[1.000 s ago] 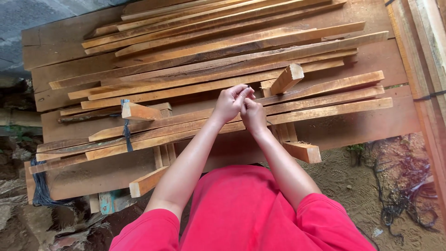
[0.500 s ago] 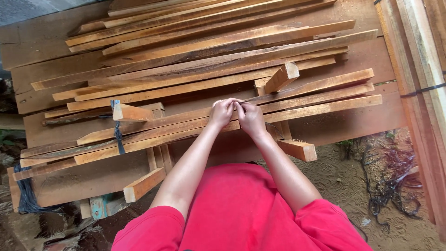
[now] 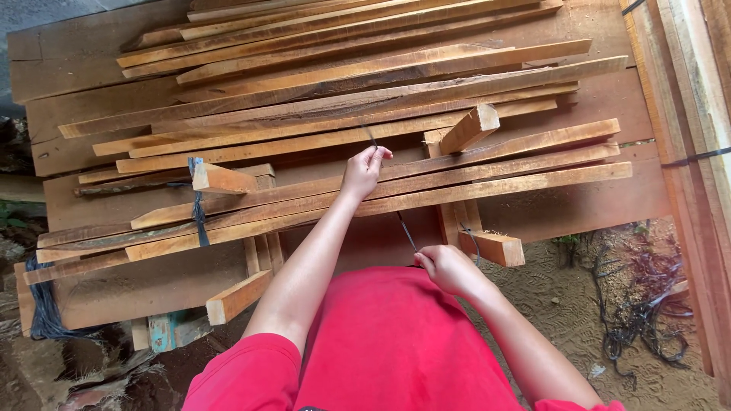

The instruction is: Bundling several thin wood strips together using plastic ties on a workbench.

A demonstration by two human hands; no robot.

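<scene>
My left hand [image 3: 363,169] is pinched on the upper end of a thin dark strap [image 3: 404,228], held above a bundle of long wooden slats [image 3: 495,164]. My right hand [image 3: 445,268] is closed on the strap's lower end, close to my red shirt. The strap runs taut between the two hands, across the near edge of the slats. Another dark strap [image 3: 199,213] ties the same bundle further left.
More slats [image 3: 343,68] lie stacked on wide boards behind. Short wooden blocks [image 3: 491,247] stick out under the bundle. Tall planks [image 3: 697,114] stand at the right. Tangled dark straps [image 3: 647,320] lie on the sandy ground at lower right.
My hands were together on the slats; now they have parted. The right hand pulled back toward my body and the left rose slightly, stretching the strap between them.
</scene>
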